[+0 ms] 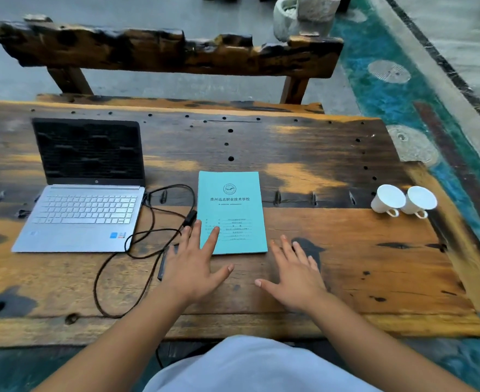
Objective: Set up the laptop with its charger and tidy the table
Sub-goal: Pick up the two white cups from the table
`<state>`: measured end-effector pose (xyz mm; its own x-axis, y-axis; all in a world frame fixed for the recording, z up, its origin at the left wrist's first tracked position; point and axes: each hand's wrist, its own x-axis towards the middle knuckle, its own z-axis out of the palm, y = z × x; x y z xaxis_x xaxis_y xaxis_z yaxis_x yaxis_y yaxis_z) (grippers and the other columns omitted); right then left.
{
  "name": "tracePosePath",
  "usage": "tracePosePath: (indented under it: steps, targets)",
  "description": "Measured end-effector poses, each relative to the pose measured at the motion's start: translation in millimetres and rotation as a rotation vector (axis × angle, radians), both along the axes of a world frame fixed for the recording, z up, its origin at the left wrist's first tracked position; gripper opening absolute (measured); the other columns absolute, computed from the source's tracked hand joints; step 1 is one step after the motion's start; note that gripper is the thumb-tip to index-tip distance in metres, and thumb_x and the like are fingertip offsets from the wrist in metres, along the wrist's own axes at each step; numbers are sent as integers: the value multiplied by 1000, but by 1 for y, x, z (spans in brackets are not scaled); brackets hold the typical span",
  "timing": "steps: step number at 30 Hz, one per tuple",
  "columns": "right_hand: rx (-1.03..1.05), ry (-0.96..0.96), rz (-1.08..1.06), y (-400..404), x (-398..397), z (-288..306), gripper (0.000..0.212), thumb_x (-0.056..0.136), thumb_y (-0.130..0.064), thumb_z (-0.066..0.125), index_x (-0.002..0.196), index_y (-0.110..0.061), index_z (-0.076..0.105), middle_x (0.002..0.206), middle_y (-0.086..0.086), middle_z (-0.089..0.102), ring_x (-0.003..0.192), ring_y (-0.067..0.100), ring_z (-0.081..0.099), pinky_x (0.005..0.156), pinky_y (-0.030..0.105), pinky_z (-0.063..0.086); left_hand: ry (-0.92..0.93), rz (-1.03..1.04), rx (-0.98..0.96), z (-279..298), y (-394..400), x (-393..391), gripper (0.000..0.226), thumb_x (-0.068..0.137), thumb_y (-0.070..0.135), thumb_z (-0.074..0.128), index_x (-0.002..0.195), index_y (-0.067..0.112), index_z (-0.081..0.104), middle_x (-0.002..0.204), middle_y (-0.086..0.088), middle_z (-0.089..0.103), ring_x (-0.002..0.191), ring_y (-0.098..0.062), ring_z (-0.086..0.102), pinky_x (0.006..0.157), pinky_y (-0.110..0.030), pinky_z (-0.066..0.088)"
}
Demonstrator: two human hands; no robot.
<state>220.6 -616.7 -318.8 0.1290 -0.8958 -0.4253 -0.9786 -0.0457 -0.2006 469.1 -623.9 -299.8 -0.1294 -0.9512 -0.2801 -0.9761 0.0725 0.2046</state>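
A silver laptop [83,205] stands open with a dark screen on the left of the wooden table [346,264]. A black charger cable [148,239] runs from its right side and loops toward the table's front edge. A teal booklet [231,212] lies flat at the centre. My left hand [195,264] is spread flat, its fingertips on the booklet's lower left corner, partly covering the cable and a dark pen [162,267]. My right hand [295,274] lies spread flat on the bare wood just right of the booklet, holding nothing.
Two white cups [404,200] lie tipped on their sides near the table's right edge. A rough wooden bench [162,52] stands behind the table. A pale stone vessel [304,17] sits on the floor beyond it.
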Motion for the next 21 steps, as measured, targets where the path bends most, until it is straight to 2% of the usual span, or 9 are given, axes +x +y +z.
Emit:
tracePosePath:
  steps: [5,11,16,21]
  targets:
    - [14,10,-132,34,-5,4,103,71,-87,31,153,-38,-6,164,-6,-17,151,24,-7,119,51,6,28,-139,-17,-7,-7,-14,90,75,86,18,151,45,-10,164,-4,-12,151,-29,-7,115,-58,18]
    - [24,8,-345,99,-34,6,96,81,-77,39,154,-38,-9,163,-5,-20,151,24,-9,119,50,4,5,-438,-6,0,-3,-65,87,76,83,18,150,46,-9,165,-5,-9,151,-30,-5,115,-59,17]
    - [39,-10,-607,175,-70,5,93,80,-80,33,154,-38,-6,163,-7,-20,151,23,-7,118,51,8,-1,-671,-29,7,22,-127,87,78,82,18,151,44,-7,165,-5,-7,151,-29,-1,114,-57,18]
    - [38,-3,-863,269,-108,3,94,79,-82,30,155,-37,-2,164,-5,-15,152,24,-1,118,51,12,3,-884,-7,11,71,-198,86,79,83,18,151,44,-8,164,-4,-13,151,-29,-8,115,-58,15]
